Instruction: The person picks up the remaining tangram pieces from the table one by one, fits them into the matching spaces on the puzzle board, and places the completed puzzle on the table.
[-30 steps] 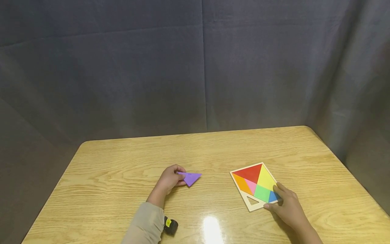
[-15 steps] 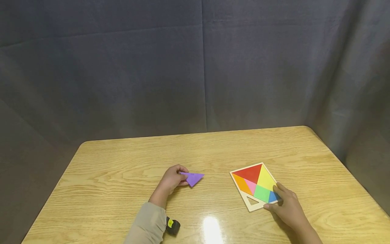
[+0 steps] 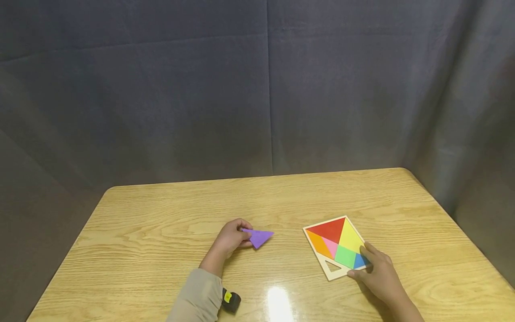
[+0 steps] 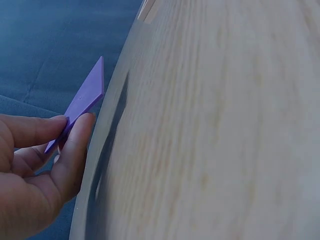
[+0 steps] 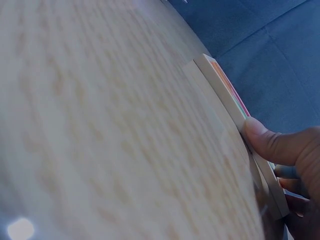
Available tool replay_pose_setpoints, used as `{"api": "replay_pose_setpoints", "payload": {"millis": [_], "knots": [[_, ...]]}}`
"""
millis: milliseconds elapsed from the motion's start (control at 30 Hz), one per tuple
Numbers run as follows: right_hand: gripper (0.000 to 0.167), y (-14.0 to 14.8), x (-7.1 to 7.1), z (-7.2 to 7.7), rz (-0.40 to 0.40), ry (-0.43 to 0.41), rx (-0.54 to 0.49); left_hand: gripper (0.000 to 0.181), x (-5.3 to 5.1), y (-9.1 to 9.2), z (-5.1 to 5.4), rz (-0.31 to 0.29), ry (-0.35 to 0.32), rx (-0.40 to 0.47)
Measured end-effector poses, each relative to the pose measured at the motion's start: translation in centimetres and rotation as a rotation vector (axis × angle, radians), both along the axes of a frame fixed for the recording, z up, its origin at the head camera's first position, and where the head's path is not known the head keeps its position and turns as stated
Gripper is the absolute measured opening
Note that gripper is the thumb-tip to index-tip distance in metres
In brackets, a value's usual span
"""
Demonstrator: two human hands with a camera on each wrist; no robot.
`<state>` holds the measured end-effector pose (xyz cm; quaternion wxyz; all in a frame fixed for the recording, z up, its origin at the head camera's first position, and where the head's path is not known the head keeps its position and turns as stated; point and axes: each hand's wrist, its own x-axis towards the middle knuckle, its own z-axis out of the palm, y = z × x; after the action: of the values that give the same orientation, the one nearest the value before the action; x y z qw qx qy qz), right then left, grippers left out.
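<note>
A purple triangular tangram piece (image 3: 262, 238) is pinched between the thumb and fingers of my left hand (image 3: 230, 238). In the left wrist view the piece (image 4: 85, 97) is held off the table, tilted, with its shadow on the wood. My right hand (image 3: 380, 273) grips the near right corner of a square wooden tangram tray (image 3: 335, 274), thumb on its near edge and fingers over the yellow and blue pieces. Red, yellow, orange, pink, green and blue pieces lie in the tray. Its near left corner has a triangular opening showing wood colour. The right wrist view shows the thumb against the tray's side (image 5: 227, 102).
Both hands are over a light wood-grain table (image 3: 169, 219). A grey curtain (image 3: 193, 107) hangs behind it and along both sides. By the left sleeve (image 3: 199, 297) is a black object with a yellow mark (image 3: 231, 300). Light glares off the table's near middle.
My left hand has moved slightly to the right, carrying the purple piece closer to the tray. The right hand and the tray have stayed nearly in place.
</note>
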<state>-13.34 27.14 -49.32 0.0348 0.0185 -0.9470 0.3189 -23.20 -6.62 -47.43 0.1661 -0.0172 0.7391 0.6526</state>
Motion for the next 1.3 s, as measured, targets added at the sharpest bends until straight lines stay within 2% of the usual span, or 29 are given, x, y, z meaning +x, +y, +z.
{"api": "replay_pose_setpoints", "payload": {"millis": [233,733,1300], "knots": [[0.076,0.0,0.0,-0.1,0.001,0.009,0.012,0.013,0.2,0.3,-0.4,-0.018,-0.002,-0.012],[0.076,0.0,0.0,-0.1,0.005,0.024,0.006,0.013,0.3,1.1,-0.7,-0.047,0.004,0.021],[0.076,0.0,0.0,0.0,0.003,0.005,-0.002,0.013,0.6,1.8,-0.5,-0.073,-0.007,0.028]]}}
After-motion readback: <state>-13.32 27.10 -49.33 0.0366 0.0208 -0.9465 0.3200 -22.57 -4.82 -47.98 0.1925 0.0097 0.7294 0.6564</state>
